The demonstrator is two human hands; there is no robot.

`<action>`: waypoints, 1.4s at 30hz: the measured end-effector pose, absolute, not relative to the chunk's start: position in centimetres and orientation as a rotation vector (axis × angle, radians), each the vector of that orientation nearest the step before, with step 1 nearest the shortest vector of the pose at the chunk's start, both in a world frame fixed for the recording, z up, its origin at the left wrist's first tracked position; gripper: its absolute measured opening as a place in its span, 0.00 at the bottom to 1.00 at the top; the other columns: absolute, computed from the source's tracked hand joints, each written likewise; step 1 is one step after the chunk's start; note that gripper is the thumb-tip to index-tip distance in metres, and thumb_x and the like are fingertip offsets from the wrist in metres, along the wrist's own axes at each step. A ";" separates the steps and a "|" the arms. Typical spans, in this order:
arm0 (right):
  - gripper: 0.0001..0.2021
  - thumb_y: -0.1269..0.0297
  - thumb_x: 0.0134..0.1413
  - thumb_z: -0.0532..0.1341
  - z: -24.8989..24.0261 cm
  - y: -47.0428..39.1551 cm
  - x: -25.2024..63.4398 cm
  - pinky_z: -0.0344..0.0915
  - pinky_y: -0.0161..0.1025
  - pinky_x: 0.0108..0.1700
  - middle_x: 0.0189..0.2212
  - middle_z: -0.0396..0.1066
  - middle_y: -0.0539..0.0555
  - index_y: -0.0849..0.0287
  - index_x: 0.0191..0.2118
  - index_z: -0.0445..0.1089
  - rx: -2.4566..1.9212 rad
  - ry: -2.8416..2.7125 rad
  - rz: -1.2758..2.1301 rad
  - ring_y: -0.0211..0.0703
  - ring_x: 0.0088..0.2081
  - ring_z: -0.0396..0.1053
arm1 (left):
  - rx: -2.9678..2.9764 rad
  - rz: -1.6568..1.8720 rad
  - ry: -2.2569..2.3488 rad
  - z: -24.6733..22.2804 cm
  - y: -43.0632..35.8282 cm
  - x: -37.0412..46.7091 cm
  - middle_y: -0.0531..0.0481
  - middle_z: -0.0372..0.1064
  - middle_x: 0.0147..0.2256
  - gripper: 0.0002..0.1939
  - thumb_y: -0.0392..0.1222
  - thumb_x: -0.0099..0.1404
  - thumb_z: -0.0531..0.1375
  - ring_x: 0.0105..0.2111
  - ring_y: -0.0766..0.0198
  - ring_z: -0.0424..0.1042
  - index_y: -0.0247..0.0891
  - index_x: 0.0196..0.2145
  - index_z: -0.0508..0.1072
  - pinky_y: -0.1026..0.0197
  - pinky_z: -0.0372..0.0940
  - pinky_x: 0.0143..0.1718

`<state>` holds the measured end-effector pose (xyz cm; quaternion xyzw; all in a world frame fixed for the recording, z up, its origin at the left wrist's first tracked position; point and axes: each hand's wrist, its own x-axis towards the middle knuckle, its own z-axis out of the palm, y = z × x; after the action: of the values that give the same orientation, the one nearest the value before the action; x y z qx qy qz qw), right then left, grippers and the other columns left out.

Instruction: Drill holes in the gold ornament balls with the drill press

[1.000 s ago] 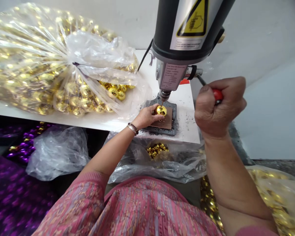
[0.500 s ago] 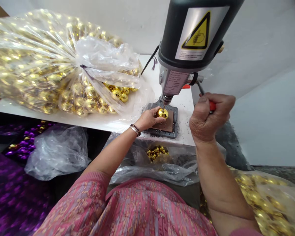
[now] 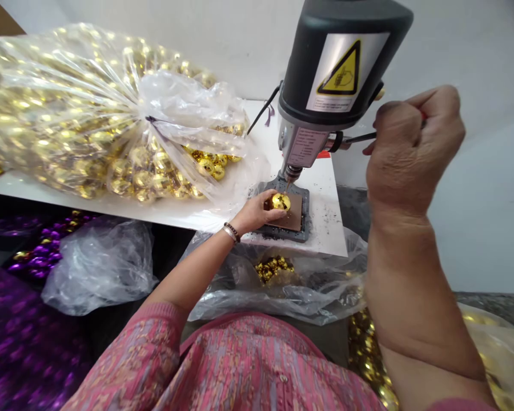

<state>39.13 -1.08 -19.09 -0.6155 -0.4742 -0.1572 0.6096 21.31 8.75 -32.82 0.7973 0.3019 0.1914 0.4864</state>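
Lever: my right hand (image 3: 413,151) is fisted around the red-tipped feed lever (image 3: 360,137), and it now sits much higher than half a second ago, up beside the drill press head (image 3: 338,74) where before it was down near the level of the base.

Bit: with the lever up, the chuck (image 3: 292,171) has lifted; I see a small gap between the bit tip and the gold ball (image 3: 280,201), where a moment ago the tip was on it.

Ball: it has not moved, resting on the brown pad of the press base (image 3: 302,225) at the desk (image 3: 329,228) edge.

Left hand: my left hand (image 3: 257,211) has its fingers (image 3: 269,216) closed around the ball's near side, pinning it to the pad just as in the earlier pictures.

Reading: I judge the plunge on this ball is over and the hole made, though I cannot see the hole itself.

Around: big clear bag of gold balls (image 3: 89,120) lies on the desk to the left; an open bag holding a few gold balls (image 3: 274,268) hangs just below the desk edge; black swarf is scattered round the base.
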 end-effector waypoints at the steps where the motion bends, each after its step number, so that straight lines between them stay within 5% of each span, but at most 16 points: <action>1: 0.10 0.65 0.63 0.54 -18.8 -0.9 39.2 0.52 0.32 0.34 0.24 0.52 0.44 0.58 0.31 0.53 -1.426 -1.071 -0.344 0.27 0.26 0.54 | 1.938 0.439 0.700 -32.7 8.4 20.5 0.47 0.77 0.42 0.27 0.49 0.61 0.68 0.39 0.62 0.74 0.34 0.55 0.73 0.62 0.68 0.42; 9: 0.08 0.65 0.63 0.55 -19.7 -1.0 39.0 0.53 0.35 0.36 0.26 0.54 0.44 0.58 0.32 0.56 -1.392 -1.056 -0.346 0.27 0.28 0.57 | 2.228 0.012 0.477 -31.3 7.0 14.8 0.45 0.80 0.48 0.31 0.46 0.54 0.74 0.42 0.59 0.77 0.42 0.56 0.78 0.60 0.69 0.46; 13: 0.09 0.64 0.64 0.56 -20.0 -1.2 39.1 0.55 0.35 0.37 0.26 0.55 0.44 0.59 0.33 0.56 -1.405 -1.092 -0.375 0.28 0.28 0.59 | 2.373 0.159 0.855 -29.5 10.3 14.4 0.43 0.81 0.44 0.20 0.47 0.68 0.63 0.38 0.59 0.76 0.39 0.56 0.79 0.58 0.69 0.45; 18: 0.07 0.66 0.63 0.57 -20.0 -1.1 39.2 0.56 0.36 0.37 0.27 0.55 0.44 0.59 0.34 0.58 -1.413 -1.076 -0.368 0.28 0.29 0.59 | 2.591 0.541 1.595 -26.3 16.9 14.7 0.29 0.72 0.59 0.23 0.35 0.71 0.51 0.60 0.42 0.68 0.30 0.58 0.75 0.43 0.60 0.61; 23: 0.08 0.65 0.62 0.58 -20.1 -1.3 39.0 0.56 0.34 0.36 0.27 0.56 0.44 0.59 0.34 0.57 -1.420 -1.093 -0.363 0.28 0.28 0.58 | 2.597 0.059 1.827 -26.6 20.2 14.4 0.22 0.73 0.55 0.27 0.42 0.67 0.59 0.62 0.30 0.64 0.24 0.59 0.72 0.33 0.51 0.64; 27: 0.08 0.62 0.63 0.56 -20.3 -1.4 39.0 0.56 0.34 0.36 0.27 0.55 0.44 0.59 0.35 0.57 -1.410 -1.104 -0.381 0.28 0.28 0.58 | 2.661 0.023 1.681 -28.1 19.3 14.1 0.29 0.77 0.50 0.27 0.44 0.65 0.61 0.59 0.34 0.69 0.31 0.60 0.71 0.34 0.51 0.64; 33: 0.09 0.63 0.60 0.58 -20.3 -1.2 39.0 0.56 0.32 0.35 0.26 0.54 0.44 0.58 0.33 0.56 -1.366 -1.069 -0.362 0.27 0.27 0.58 | 2.080 0.639 1.060 -28.7 14.5 14.7 0.39 0.77 0.51 0.32 0.48 0.65 0.62 0.48 0.54 0.76 0.38 0.65 0.67 0.52 0.68 0.55; 42: 0.10 0.68 0.60 0.57 -19.7 -1.3 38.4 0.54 0.30 0.30 0.23 0.51 0.42 0.57 0.32 0.53 -1.392 -1.077 -0.351 0.25 0.23 0.54 | 1.354 0.410 0.797 -32.0 11.4 18.1 0.49 0.77 0.37 0.20 0.42 0.62 0.67 0.28 0.71 0.72 0.38 0.52 0.74 0.66 0.69 0.33</action>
<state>38.45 -1.26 -19.73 -0.6062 -0.4691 -0.1527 0.6239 18.09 11.38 -32.01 0.6052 0.3559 0.1834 0.6880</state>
